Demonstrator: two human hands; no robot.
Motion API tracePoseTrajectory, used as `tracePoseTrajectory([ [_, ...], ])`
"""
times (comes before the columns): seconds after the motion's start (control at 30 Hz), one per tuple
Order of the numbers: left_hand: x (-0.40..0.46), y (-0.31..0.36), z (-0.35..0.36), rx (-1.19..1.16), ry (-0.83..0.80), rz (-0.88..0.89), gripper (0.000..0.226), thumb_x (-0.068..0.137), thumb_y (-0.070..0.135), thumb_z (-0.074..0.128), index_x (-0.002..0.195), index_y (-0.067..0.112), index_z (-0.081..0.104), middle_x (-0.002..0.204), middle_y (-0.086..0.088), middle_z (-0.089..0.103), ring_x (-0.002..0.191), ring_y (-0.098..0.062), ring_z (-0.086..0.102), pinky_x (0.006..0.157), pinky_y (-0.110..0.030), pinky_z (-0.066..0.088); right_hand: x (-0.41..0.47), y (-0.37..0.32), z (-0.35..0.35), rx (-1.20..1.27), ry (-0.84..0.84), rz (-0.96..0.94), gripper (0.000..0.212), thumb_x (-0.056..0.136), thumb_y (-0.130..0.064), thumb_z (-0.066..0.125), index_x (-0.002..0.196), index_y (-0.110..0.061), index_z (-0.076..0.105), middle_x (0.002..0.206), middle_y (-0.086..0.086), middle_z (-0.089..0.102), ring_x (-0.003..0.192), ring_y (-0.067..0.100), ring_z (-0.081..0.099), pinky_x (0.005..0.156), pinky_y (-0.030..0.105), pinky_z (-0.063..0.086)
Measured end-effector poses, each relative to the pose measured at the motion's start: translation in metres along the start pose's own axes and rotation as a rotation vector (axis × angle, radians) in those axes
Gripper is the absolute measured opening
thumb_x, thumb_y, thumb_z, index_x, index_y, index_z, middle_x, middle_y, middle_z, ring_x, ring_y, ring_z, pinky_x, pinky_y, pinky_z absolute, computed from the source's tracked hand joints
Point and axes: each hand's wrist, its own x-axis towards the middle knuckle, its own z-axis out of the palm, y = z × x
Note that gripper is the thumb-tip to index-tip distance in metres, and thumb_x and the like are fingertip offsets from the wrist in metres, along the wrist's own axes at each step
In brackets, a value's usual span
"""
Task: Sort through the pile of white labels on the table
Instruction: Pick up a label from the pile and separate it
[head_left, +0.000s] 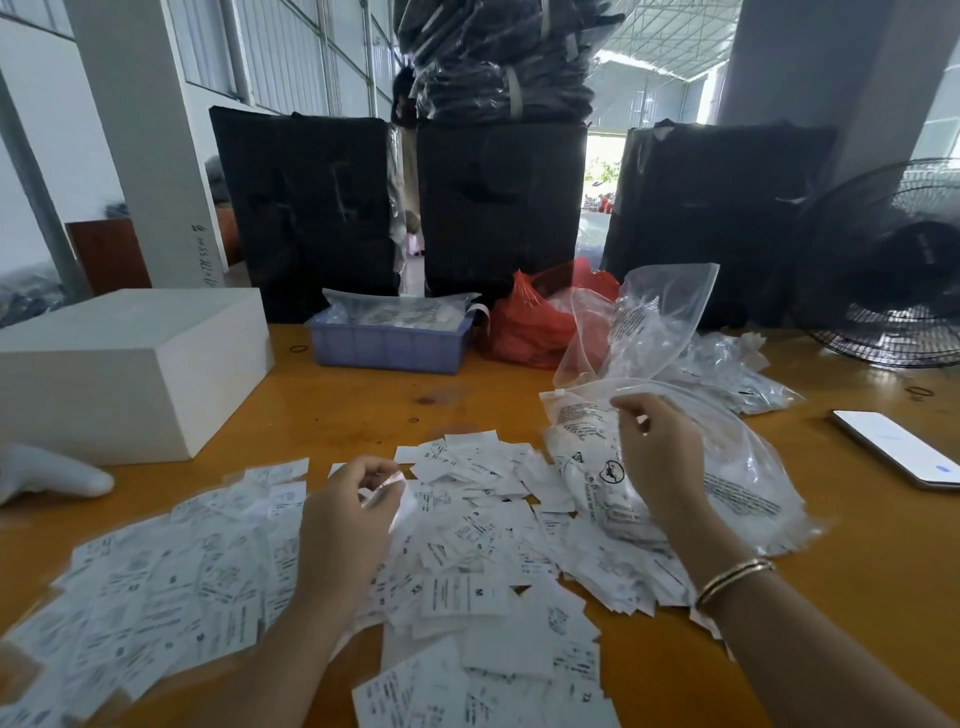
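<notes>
Labels (467, 582) piled on tabletop (857, 597) | left hand (348, 525) pinches small clear piece (387, 491) | right hand (660, 457) pinches plastic bag (743, 467)

Pile of white labels (467, 561): small rectangular slips, black print, size letters (M, S) legible on some. Spread loose and overlapping across near table area, mostly flat, at mixed angles; right edge tucked under clear bag.

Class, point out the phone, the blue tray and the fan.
phone (894, 448), head view, middle of its lit screen.
blue tray (387, 350), head view, front wall.
fan (883, 270), head view, front grille.
</notes>
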Motion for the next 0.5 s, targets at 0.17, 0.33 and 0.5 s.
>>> tracePoseTrajectory([
  [0.17, 0.002, -0.007, -0.005, 0.260, -0.056, -0.007, 0.015, 0.084, 0.017, 0.071, 0.098, 0.019, 0.068, 0.084, 0.006, 0.064, 0.066, -0.009, 0.058, 0.055, -0.024, 0.048, 0.021, 0.042, -0.010, -0.462, -0.406, 0.235, 0.017, 0.091, -0.017, 0.056, 0.084, -0.013, 0.071, 0.094, 0.008, 0.069, 0.081, 0.022, 0.060, 0.067, 0.028, 0.045],
  [0.33, 0.003, -0.006, -0.005, 0.393, -0.017, 0.060, 0.016, 0.083, 0.018, 0.070, 0.099, 0.019, 0.069, 0.103, 0.001, 0.065, 0.093, -0.019, 0.057, 0.079, -0.038, 0.049, 0.012, 0.044, -0.010, -0.689, -0.427, 0.169, 0.022, 0.094, -0.027, 0.053, 0.093, -0.017, 0.072, 0.101, 0.005, 0.064, 0.097, 0.025, 0.056, 0.084, 0.037, 0.049],
  [0.5, -0.001, -0.002, -0.002, 0.322, -0.031, 0.175, 0.011, 0.081, 0.013, 0.071, 0.091, 0.016, 0.071, 0.095, -0.001, 0.067, 0.085, -0.020, 0.059, 0.075, -0.039, 0.052, 0.011, 0.043, -0.011, -0.527, -0.344, 0.236, 0.016, 0.091, -0.029, 0.057, 0.086, -0.020, 0.069, 0.088, -0.001, 0.066, 0.083, 0.021, 0.058, 0.083, 0.040, 0.049],
])
